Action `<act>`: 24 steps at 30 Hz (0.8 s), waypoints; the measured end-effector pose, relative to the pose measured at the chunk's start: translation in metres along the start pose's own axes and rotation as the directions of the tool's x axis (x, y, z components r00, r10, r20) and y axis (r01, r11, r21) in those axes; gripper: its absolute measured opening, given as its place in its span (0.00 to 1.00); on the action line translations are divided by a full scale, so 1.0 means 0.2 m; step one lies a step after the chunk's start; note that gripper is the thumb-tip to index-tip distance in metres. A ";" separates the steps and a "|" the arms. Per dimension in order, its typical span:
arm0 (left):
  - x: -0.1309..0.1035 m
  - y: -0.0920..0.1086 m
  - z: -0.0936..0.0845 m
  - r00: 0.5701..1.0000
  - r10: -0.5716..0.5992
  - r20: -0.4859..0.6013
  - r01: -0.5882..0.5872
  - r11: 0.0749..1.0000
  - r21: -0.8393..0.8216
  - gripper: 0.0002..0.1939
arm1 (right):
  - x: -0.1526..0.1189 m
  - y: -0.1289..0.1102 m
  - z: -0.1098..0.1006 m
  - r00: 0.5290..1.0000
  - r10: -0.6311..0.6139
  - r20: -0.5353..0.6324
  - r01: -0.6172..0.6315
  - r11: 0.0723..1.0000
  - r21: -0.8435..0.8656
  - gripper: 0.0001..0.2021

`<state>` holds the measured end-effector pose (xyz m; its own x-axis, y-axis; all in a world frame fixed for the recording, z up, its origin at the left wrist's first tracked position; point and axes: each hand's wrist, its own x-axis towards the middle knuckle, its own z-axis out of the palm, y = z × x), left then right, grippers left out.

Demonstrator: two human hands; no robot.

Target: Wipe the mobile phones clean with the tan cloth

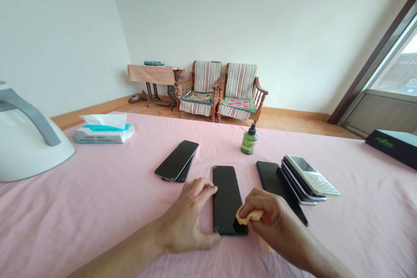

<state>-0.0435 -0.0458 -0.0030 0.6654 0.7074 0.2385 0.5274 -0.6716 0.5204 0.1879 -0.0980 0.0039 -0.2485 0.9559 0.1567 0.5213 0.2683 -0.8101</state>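
A black phone (226,197) lies face up on the pink cloth, between my hands. My left hand (189,217) rests at its left side with fingers and thumb apart, fingertips by the left edge and thumb near the lower left corner. In my right hand (269,213) a yellow cloth (249,216) is bunched, pressed on the phone's lower right part. Two stacked phones (177,160) lie further left. To the right are a black phone (272,176) and a stack of phones (309,176) topped by a white keypad phone.
A green spray bottle (249,140) stands behind the phones. At the left are a tissue pack (103,132) and a white kettle-like object (29,139). A black box (392,147) sits far right. Beyond the bed-like pink surface (97,200) stand two chairs (239,82).
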 end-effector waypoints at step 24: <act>-0.06 0.11 0.05 0.969 0.146 -0.200 -0.130 0.987 0.090 0.22 | 0.05 -0.07 0.12 0.992 0.054 -0.113 0.022 0.810 0.586 0.06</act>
<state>-0.0347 -0.0719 -0.0020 0.6159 0.6313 0.4713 0.4814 -0.7751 0.4092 0.1577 -0.0959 0.0032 -0.1263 0.9764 0.1749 -0.0615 0.1683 -0.9838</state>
